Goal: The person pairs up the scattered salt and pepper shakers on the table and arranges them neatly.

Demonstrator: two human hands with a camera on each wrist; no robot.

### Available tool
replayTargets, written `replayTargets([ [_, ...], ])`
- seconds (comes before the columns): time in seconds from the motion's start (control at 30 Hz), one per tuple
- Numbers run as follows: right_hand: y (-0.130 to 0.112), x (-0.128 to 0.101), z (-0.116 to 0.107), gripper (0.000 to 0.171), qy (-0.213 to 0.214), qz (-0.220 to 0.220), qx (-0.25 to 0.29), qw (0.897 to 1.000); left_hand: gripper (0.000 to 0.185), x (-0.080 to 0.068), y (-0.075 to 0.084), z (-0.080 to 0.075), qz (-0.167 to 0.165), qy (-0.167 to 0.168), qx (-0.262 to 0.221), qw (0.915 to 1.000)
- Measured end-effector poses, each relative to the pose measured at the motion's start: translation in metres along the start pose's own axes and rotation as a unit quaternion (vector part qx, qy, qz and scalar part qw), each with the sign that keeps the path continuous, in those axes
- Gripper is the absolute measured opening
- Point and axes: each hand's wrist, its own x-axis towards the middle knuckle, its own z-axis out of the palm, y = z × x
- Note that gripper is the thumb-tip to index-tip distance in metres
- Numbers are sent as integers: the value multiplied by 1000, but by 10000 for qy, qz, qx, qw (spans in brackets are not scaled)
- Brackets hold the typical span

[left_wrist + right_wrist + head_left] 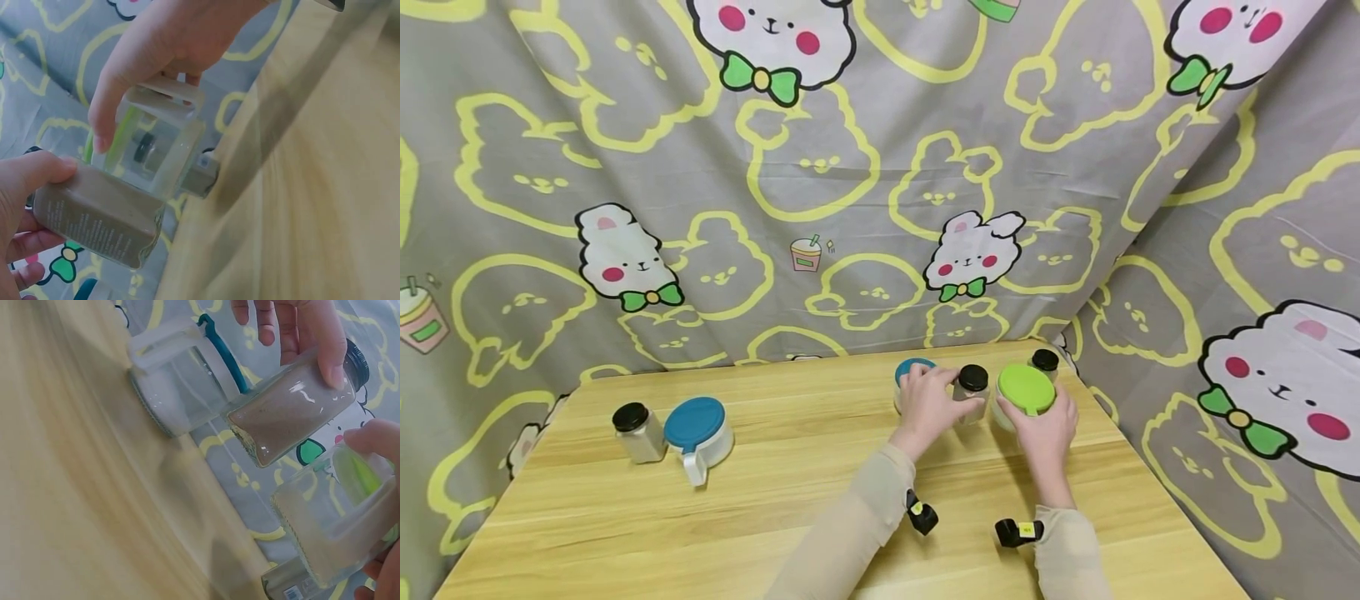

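Left hand point(928, 404) pinches glass spice jar point(972, 392); right hand point(1048, 429) grips green-lidded jar point(1025, 393); blue-lidded jar point(912, 377) behind

Worktop point(790, 500) was pale wood grain, satin smooth. Jars point(638, 432) were clear glossy glass with black plastic caps; backdrop cloth point(880, 167) looked matt printed cotton.

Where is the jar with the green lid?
In the head view, the green-lidded jar sits at the table's far right, gripped by the right hand, beside the black-capped spice jar that the left hand holds.
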Motion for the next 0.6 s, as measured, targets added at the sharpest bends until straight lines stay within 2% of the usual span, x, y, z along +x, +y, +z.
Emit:
replayTargets([
  [0.13,2,-5,-1,98,-53,-11,-36,10000,62,-7,-1,2,-15,84,-52,9999],
  [0.43,2,-14,-3,98,-145,61,-175,9997,64,-23,-4,2,-173,24,-354,9992],
  [0.6,3,-20,-2,96,-146,6,-155,9998,63,-30,-6,2,-172,151,-386,9990],
])
